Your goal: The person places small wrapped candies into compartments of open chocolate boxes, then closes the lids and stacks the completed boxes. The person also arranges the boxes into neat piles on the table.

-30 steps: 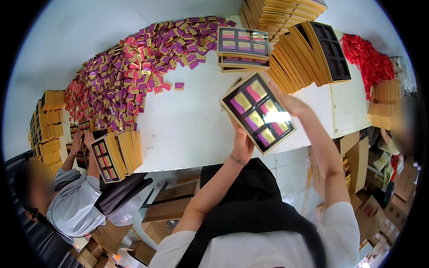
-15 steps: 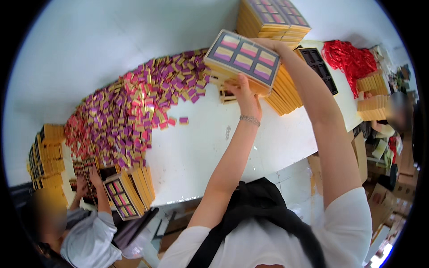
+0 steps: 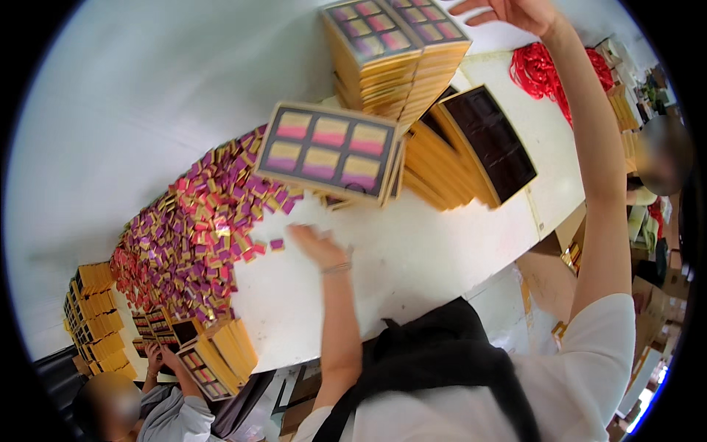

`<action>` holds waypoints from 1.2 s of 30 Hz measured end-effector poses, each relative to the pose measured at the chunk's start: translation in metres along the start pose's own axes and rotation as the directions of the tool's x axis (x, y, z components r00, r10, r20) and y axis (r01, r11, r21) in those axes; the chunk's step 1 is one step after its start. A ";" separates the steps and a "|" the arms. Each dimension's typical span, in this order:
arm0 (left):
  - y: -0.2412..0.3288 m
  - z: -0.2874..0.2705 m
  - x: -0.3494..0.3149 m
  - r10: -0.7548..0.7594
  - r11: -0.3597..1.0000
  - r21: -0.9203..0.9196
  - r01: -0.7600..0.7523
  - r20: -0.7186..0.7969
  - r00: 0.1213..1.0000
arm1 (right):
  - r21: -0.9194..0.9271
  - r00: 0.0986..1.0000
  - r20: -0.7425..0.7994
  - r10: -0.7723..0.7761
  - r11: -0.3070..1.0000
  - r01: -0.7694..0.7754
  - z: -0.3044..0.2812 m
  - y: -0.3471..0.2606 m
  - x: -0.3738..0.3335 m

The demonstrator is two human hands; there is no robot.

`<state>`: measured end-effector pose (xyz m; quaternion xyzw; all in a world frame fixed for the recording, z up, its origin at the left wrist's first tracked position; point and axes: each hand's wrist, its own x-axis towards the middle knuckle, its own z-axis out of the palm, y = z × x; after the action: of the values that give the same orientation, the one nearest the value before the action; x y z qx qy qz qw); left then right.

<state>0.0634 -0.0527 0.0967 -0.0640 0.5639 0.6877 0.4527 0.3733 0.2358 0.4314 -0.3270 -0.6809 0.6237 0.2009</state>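
A pale wall (image 3: 147, 110) backs the white table (image 3: 471, 236), which spreads below and to the right of the filled box (image 3: 329, 151). Far to the left of that box stand stacked golden boxes (image 3: 99, 324); nearer it, a co-worker (image 3: 177, 416) sits beside a leaning row of boxes (image 3: 232, 350), and a heap of foil-coloured pieces (image 3: 188, 250) reaches almost to its left edge. Just below the box, the left hand (image 3: 318, 247) is open, apart from it and holding nothing. The box itself lies tilted over other boxes whose edges show at its right; it looks stiff and fairly light, its clear top probably slick and easily dented, so opposite side walls seem the safest hold. Behind and right of it rises a tall stack of filled boxes (image 3: 390, 70), with a fanned row of trays (image 3: 490, 147) to its right. Farther up and right of it, the right hand (image 3: 519, 11) spreads its fingers, visibly gripping nothing; whether it touches the stack, I cannot tell. Beyond lie red ribbons (image 3: 541, 74) and another person (image 3: 663, 155).
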 end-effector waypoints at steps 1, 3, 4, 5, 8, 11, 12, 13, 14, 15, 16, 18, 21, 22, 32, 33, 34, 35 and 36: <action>0.027 -0.025 0.031 0.273 0.957 0.126 -0.262 -0.079 0.959 | 0.085 0.995 -0.100 -0.011 0.996 0.020 -0.019 0.032 0.010; 0.098 -0.036 0.073 0.382 0.924 0.022 -0.383 -0.129 0.915 | 0.060 0.964 -0.265 0.032 0.998 -0.017 -0.075 0.090 -0.006; 0.134 -0.028 0.083 0.482 0.874 0.071 -0.480 -0.021 0.876 | -0.026 0.946 -0.319 0.057 0.997 -0.069 -0.105 0.125 -0.017; 0.182 -0.025 0.090 0.597 0.792 0.107 -0.602 0.075 0.799 | 0.069 0.923 -0.357 0.144 0.989 -0.128 -0.116 0.160 -0.016; 0.248 0.117 0.013 0.568 0.819 -0.052 -0.571 0.205 0.797 | 0.305 0.852 -0.323 0.412 0.898 -0.318 -0.139 0.265 -0.015; 0.249 0.209 0.009 0.251 0.963 -0.038 -0.265 0.475 0.844 | 0.473 0.789 -0.350 0.505 0.823 -0.316 -0.118 0.346 0.002; 0.227 0.251 0.005 0.125 0.986 0.039 -0.163 0.473 0.872 | 0.509 0.782 -0.367 0.503 0.813 -0.284 -0.106 0.360 0.007; 0.211 0.280 0.017 0.024 0.982 0.157 -0.102 0.434 0.901 | 0.536 0.783 -0.370 0.501 0.803 -0.260 -0.094 0.367 0.014; 0.197 0.304 0.036 -0.065 0.962 0.269 -0.042 0.376 0.924 | 0.566 0.788 -0.366 0.495 0.791 -0.234 -0.080 0.371 0.023; 0.195 0.319 0.070 -0.063 0.971 0.240 0.010 0.210 0.976 | 0.570 0.802 -0.370 0.468 0.796 -0.202 -0.066 0.373 0.032; 0.188 0.334 0.107 -0.066 0.980 0.193 0.057 0.038 0.997 | 0.560 0.796 -0.388 0.464 0.805 -0.196 -0.053 0.379 0.040; 0.179 0.346 0.150 0.020 0.987 0.161 0.003 -0.143 0.989 | 0.527 0.790 -0.428 0.440 0.831 -0.178 -0.035 0.383 0.059; 0.143 0.344 0.154 0.112 0.895 0.438 -0.079 -0.049 0.993 | 0.459 0.801 -0.418 0.429 0.861 -0.221 -0.020 0.388 0.073; 0.133 0.340 0.146 0.126 0.806 0.581 -0.115 0.022 0.992 | 0.474 0.798 -0.421 0.431 0.855 -0.212 -0.015 0.388 0.075; 0.133 0.345 -0.036 -0.282 -0.731 0.563 -0.385 0.265 0.922 | 0.630 0.827 -0.289 0.482 0.747 -0.214 -0.003 0.399 0.089; 0.132 0.345 -0.039 -0.250 -0.739 0.574 -0.351 0.250 0.935 | 0.646 0.823 -0.304 0.480 0.739 -0.192 0.001 0.396 0.087; 0.130 0.343 -0.041 -0.198 -0.741 0.601 -0.300 0.231 0.953 | 0.661 0.817 -0.321 0.480 0.731 -0.169 0.003 0.394 0.087; 0.129 0.339 -0.042 -0.129 -0.735 0.639 -0.226 0.196 0.972 | 0.656 0.823 -0.302 0.481 0.731 -0.186 0.005 0.395 0.088; 0.128 0.338 -0.040 -0.059 -0.722 0.673 -0.161 0.171 0.983 | 0.650 0.827 -0.285 0.484 0.732 -0.204 0.005 0.396 0.091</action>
<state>0.1405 0.2127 0.3325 0.4751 0.8214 -0.2339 0.2120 0.3832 0.2985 0.0299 -0.5019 -0.3131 0.7412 0.3173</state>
